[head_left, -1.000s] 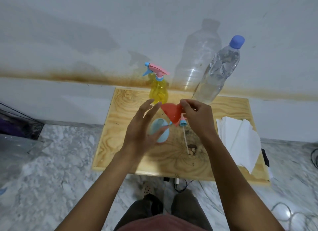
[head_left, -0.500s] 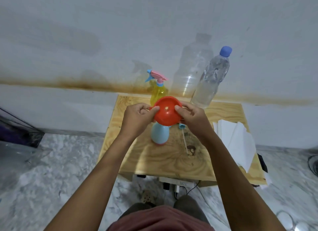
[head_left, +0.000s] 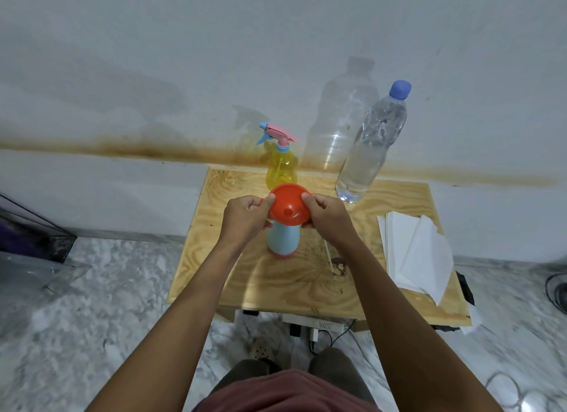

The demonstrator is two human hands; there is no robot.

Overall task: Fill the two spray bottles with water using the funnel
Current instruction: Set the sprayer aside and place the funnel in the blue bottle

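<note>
1. Nearest the camera, two bare forearms reach forward over a small wooden table (head_left: 264, 282) that stands on a marbled floor.
2. The left hand (head_left: 245, 219) pinches the left rim of the red funnel (head_left: 288, 207), thumb on top and fingers curled beneath.
3. The right hand (head_left: 326, 216) pinches the opposite rim in the same way, thumb on the upper edge.
4. The funnel sits upright on top of the light blue spray bottle (head_left: 282, 239), which stands near the middle of the table between the two hands; its neck is hidden by the funnel.
5. To the right, a stack of white paper sheets (head_left: 417, 252) lies on the table's right side.
6. Further back, the yellow spray bottle (head_left: 280, 169), with its pink and blue trigger head on, stands at the table's far edge.
7. Right of it, a clear water bottle (head_left: 371, 147) with a blue cap stands capped, close to the white wall.
</note>
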